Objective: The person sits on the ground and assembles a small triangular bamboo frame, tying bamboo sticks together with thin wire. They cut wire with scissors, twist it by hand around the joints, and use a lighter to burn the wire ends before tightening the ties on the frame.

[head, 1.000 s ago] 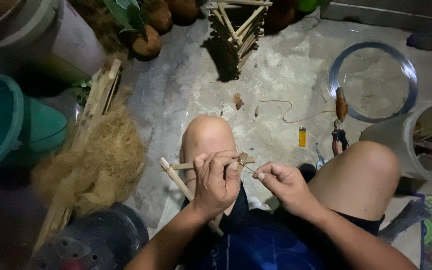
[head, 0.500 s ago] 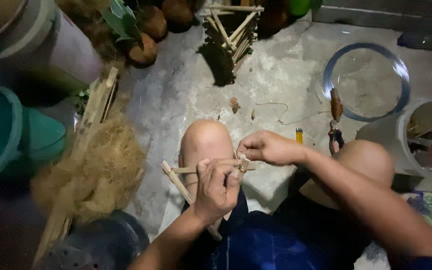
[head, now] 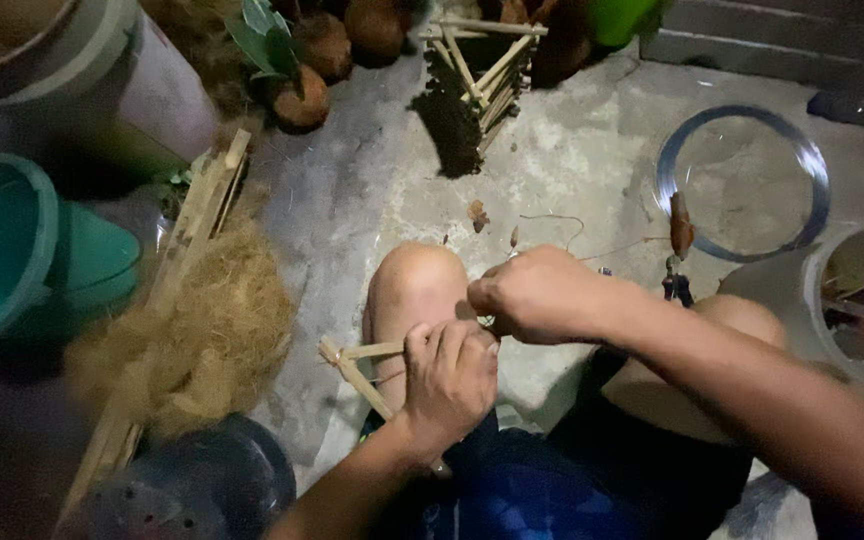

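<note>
My left hand (head: 449, 380) is closed around a small frame of thin wooden sticks (head: 355, 364), held over my left knee (head: 417, 290). The frame's corner sticks out to the left of my fist. My right hand (head: 532, 293) is closed just above the left hand, fingers pinched together at the frame's upper end; what it pinches is hidden, perhaps a thin wire. My right forearm crosses the lower right of the view.
A heap of coconut fibre (head: 202, 330) and long wooden slats (head: 197, 215) lie on the left beside a teal bucket (head: 12, 255). A finished stick basket (head: 482, 70) stands at the back. A clear round lid (head: 742, 180), pliers (head: 677, 285) and a white bucket (head: 862, 300) are on the right.
My right hand moved from the right of the frame, up and over to the left, and now sits directly above my left hand. The left hand kept its grip.
</note>
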Action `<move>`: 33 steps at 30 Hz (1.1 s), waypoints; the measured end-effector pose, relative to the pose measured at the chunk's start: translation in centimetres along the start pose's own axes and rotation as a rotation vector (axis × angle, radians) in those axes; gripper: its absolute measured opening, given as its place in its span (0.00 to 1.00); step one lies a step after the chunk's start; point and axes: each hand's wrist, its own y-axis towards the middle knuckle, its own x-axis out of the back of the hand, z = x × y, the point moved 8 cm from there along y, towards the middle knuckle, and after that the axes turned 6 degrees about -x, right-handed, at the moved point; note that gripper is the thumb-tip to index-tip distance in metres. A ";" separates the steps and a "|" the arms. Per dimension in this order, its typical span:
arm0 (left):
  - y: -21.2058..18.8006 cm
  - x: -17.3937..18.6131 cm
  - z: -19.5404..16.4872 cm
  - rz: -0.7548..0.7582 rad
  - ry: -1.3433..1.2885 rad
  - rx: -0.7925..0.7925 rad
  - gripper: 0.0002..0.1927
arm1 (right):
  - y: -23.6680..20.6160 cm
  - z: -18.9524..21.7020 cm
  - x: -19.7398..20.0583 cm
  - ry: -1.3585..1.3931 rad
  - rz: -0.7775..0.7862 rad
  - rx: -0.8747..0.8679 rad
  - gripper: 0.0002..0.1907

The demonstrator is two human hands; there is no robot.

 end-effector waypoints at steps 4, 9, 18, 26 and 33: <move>-0.3 -0.4 -0.1 0.025 -0.013 -0.022 0.10 | 0.7 0.1 -1.1 -0.013 0.067 -0.014 0.06; -0.7 -0.3 0.2 -0.020 0.053 0.014 0.08 | 0.5 0.6 -0.9 0.072 -0.068 -0.010 0.07; -0.4 0.4 0.1 -0.066 0.101 0.030 0.06 | -5.8 1.3 -2.2 0.363 -0.640 -0.134 0.06; 0.3 1.2 1.5 -0.016 -0.295 0.246 0.05 | -8.0 1.4 -4.4 0.603 -0.836 -0.100 0.12; 1.4 2.3 3.3 0.245 -0.369 0.362 0.15 | -7.2 1.6 -3.8 0.708 -0.845 0.039 0.10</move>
